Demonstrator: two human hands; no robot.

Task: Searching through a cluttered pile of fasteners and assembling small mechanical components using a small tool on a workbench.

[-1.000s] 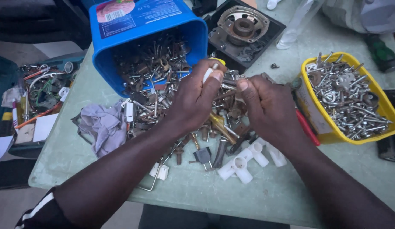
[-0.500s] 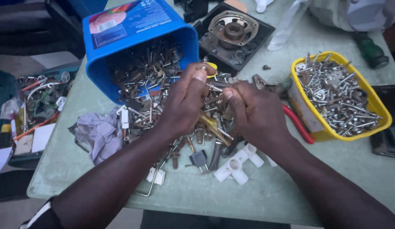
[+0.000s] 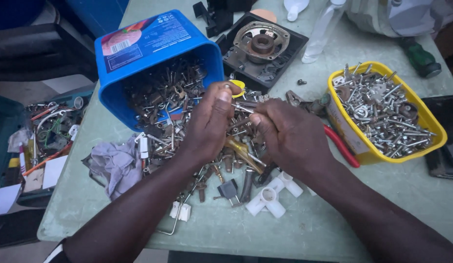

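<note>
Metal bolt (image 3: 242, 108) lies crosswise, pinched between left hand (image 3: 210, 122) and right hand (image 3: 289, 136).

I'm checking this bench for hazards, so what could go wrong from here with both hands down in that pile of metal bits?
1. The left hand and right hand are bare over the heap of rusty hardware; a sharp end could probably cut a finger.
2. The blue tub lies tipped on its side, so more parts may slide out.
3. The white plastic fittings and loose pieces lie close to the table edge and could get knocked off.
</note>
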